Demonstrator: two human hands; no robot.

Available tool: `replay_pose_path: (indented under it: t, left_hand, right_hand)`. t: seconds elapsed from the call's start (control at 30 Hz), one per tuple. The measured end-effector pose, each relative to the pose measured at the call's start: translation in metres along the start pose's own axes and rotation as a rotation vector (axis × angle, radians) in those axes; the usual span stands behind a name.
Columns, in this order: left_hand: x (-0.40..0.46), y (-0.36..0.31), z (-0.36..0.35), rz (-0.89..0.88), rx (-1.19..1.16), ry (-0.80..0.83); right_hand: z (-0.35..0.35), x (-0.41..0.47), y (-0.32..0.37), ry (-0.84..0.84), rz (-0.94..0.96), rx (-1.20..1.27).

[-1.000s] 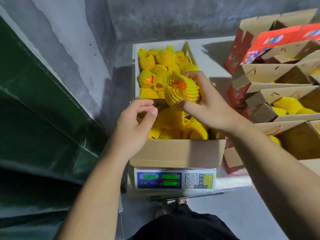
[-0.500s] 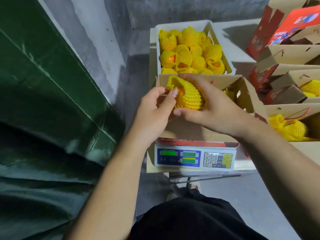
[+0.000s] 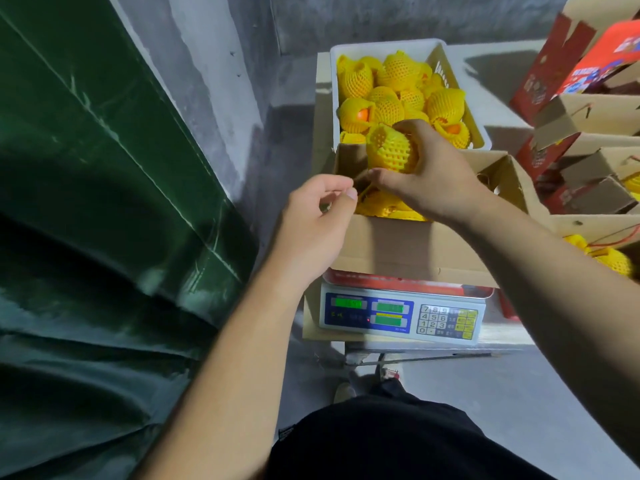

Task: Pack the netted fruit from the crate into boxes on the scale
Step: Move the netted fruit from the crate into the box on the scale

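Yellow foam-netted fruit [image 3: 393,150] hangs above the open brown cardboard box [image 3: 408,247] on the grey digital scale [image 3: 401,315]. Left hand [image 3: 317,225] hovers at the box's near-left corner, fingers curled, holding nothing I can make out; right hand [image 3: 436,174] grips the fruit. Box partly filled; white plastic crate [image 3: 334,98] behind holds plenty more.

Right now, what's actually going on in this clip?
A person is packing netted fruit into a cardboard box that sits on a scale. The right hand grips one netted fruit over the box's far edge, with the white crate of more fruit just behind. The left hand hovers at the box's near left corner, fingers curled, holding nothing visible. The box already holds several fruits.
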State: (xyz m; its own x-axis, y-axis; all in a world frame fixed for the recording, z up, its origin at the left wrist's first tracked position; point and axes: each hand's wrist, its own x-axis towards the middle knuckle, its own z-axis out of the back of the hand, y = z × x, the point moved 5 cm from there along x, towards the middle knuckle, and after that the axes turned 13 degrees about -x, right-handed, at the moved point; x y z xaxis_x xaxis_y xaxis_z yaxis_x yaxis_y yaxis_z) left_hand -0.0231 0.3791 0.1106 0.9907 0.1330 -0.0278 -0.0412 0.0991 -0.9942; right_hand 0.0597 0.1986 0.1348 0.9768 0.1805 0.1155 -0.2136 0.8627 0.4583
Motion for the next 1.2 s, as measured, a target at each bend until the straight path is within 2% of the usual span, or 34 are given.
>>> replay_pose_path:
  t: [0.3, 0.63, 1.2]
  left_hand:
    - [0.001, -0.001, 0.003, -0.016, 0.064, 0.020]
    - [0.011, 0.010, 0.004, 0.009, 0.058, 0.030]
    - [0.005, 0.014, 0.008, -0.009, 0.043, 0.021]
  right_hand:
    - [-0.036, 0.021, 0.004, 0.268, -0.024, -0.369]
    - [-0.032, 0.007, 0.027, 0.172, 0.146, -0.344]
    - [-0.020, -0.013, 0.042, 0.112, 0.239, -0.272]
